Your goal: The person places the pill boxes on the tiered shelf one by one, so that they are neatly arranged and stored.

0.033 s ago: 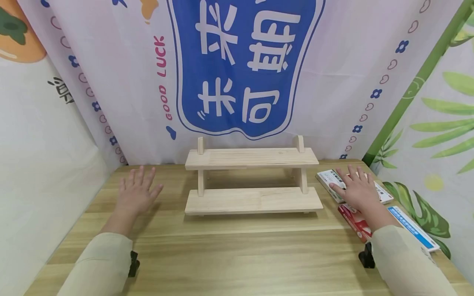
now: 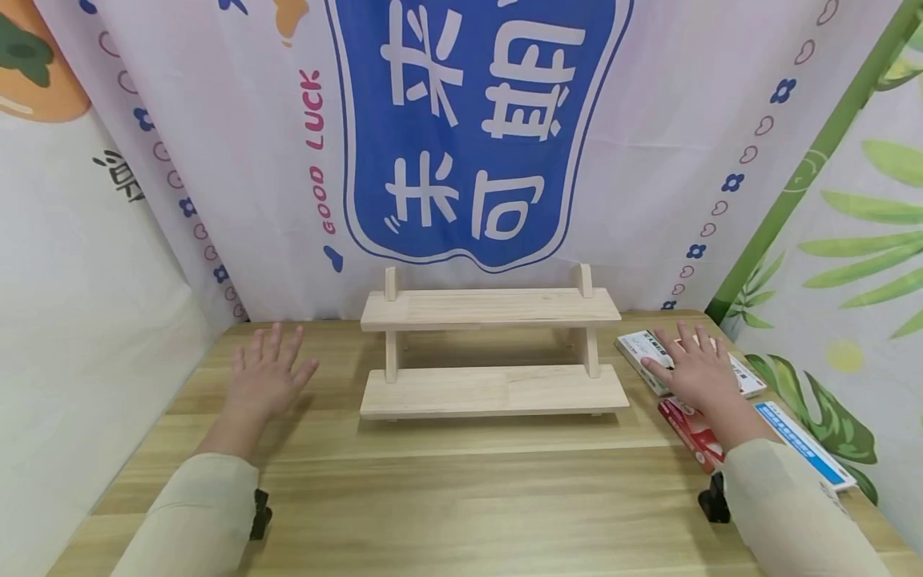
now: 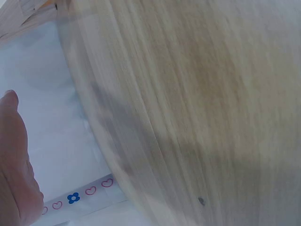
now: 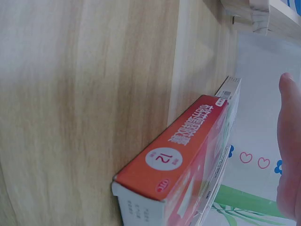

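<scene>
My left hand (image 2: 265, 381) is held with fingers spread over the left part of the table, holding nothing. In the left wrist view only the edge of that hand (image 3: 16, 165) shows. Fingers apart, my right hand (image 2: 695, 373) hovers over several flat medicine boxes at the right and grips none of them. Below it are a white and green box (image 2: 642, 361) and a red box (image 2: 688, 433), partly covered by the hand and forearm. A blue and white box (image 2: 804, 445) lies by the right forearm. The red box (image 4: 169, 160) looms large in the right wrist view.
A two-tier wooden stand (image 2: 493, 393) is at the back middle of the wood-grain table (image 2: 461, 513). Behind it hangs a printed cloth (image 2: 281, 280), with more printed cloth (image 2: 858, 320) at the right side. Black wrist straps show at both sleeves.
</scene>
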Tool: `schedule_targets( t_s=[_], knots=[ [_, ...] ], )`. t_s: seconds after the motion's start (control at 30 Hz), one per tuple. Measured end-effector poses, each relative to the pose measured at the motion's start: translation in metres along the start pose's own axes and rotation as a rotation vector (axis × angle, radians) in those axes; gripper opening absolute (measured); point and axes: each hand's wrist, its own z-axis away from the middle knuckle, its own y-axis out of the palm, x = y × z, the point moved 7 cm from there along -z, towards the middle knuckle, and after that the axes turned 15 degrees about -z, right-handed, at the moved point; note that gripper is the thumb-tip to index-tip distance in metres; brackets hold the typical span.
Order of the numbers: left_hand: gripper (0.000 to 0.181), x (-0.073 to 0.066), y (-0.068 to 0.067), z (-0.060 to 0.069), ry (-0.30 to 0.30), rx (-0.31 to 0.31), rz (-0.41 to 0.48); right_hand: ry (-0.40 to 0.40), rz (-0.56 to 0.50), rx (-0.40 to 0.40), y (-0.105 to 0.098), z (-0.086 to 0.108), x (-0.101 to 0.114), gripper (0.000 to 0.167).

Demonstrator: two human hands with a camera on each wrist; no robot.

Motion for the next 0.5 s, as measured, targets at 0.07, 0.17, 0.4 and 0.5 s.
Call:
schedule_targets(
  t_s=[0.07, 0.17, 0.4, 0.5],
  knots=[
    [0.076, 0.0, 0.001, 0.0, 0.0, 0.001, -0.002, 0.001, 0.002, 0.006, 0.0, 0.0, 0.0, 0.082],
    [0.076, 0.001, 0.003, -0.001, 0.001, 0.002, -0.004, 0.003, 0.009, 0.011, 0.001, 0.001, 0.0, 0.083],
    [0.075, -0.002, 0.004, 0.002, 0.006, -0.009, -0.009, 0.005, -0.014, 0.002, -0.004, 0.007, -0.001, 0.083],
    [0.075, -0.008, 0.003, 0.008, 0.019, -0.032, -0.004, -0.007, -0.036, -0.027, -0.01, 0.014, 0.001, 0.081]
  ],
)
